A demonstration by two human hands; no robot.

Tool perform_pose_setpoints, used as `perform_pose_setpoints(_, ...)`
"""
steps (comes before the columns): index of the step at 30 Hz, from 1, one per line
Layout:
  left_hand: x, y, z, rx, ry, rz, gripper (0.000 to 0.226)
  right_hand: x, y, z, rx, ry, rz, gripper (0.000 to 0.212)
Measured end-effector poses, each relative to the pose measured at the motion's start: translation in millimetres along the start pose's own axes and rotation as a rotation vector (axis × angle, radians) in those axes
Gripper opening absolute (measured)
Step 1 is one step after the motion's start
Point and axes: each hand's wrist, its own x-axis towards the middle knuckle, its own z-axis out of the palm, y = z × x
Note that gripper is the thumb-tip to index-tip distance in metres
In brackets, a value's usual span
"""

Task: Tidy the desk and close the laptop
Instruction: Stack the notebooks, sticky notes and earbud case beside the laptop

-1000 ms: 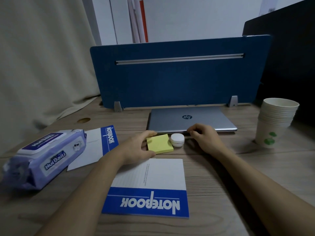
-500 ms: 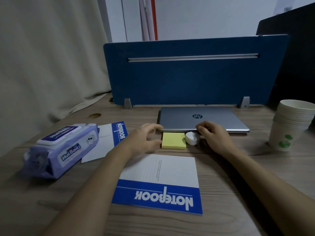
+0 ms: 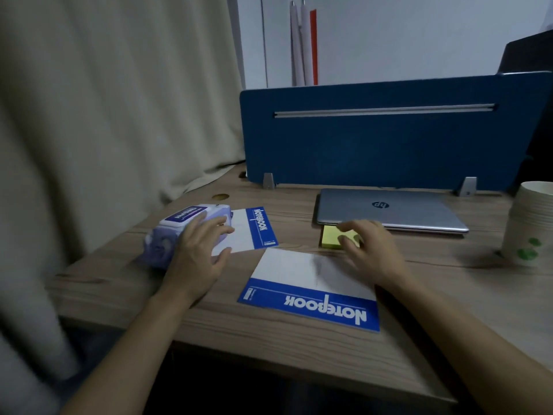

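Already shut, the silver laptop [image 3: 389,209] lies flat right of the frame's centre, an "hp" logo on its lid, just in front of the blue divider panel [image 3: 389,139]; touching its front edge is the yellow sticky-note pad [image 3: 329,239], partly hidden by the right hand [image 3: 369,250], whose fingers [image 3: 347,226] curl loosely over the pad, though whether they grip anything I cannot tell; the small white jar seen beside the pad half a second ago is no longer visible. Below centre a blue-and-white pad reading "NOTEBOOK" [image 3: 311,290] lies on the wooden table [image 3: 269,348]; a second "NOTEBOOK" pad [image 3: 251,230] lies left of centre, its left edge under the purple wipes pack [image 3: 179,232], whose label is too blurred to read now; the left hand [image 3: 199,253], which half a second ago was by the sticky notes, has moved onto that pack, fingers spread and resting across its top. At the right edge stands a stack of paper cups [image 3: 529,226] with green dots; a beige curtain [image 3: 104,115] fills the upper left.
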Motion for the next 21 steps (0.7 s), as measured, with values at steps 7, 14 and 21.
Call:
perform_pose_setpoints(7, -13, -29, -21, 0.081, 0.168, -0.300, 0.061, -15, -33, 21, -0.025, -0.340, -0.113, 0.042)
perform_pose_setpoints(14, -6, -51, -11, -0.010, 0.105, -0.479, 0.070, -17, -36, 21, -0.089, -0.421, -0.042, 0.063)
perform_pose_setpoints(21, 1, -68, -2, 0.118, 0.137, -0.565, 0.066, -13, -37, 21, -0.080, -0.436, 0.027, 0.068)
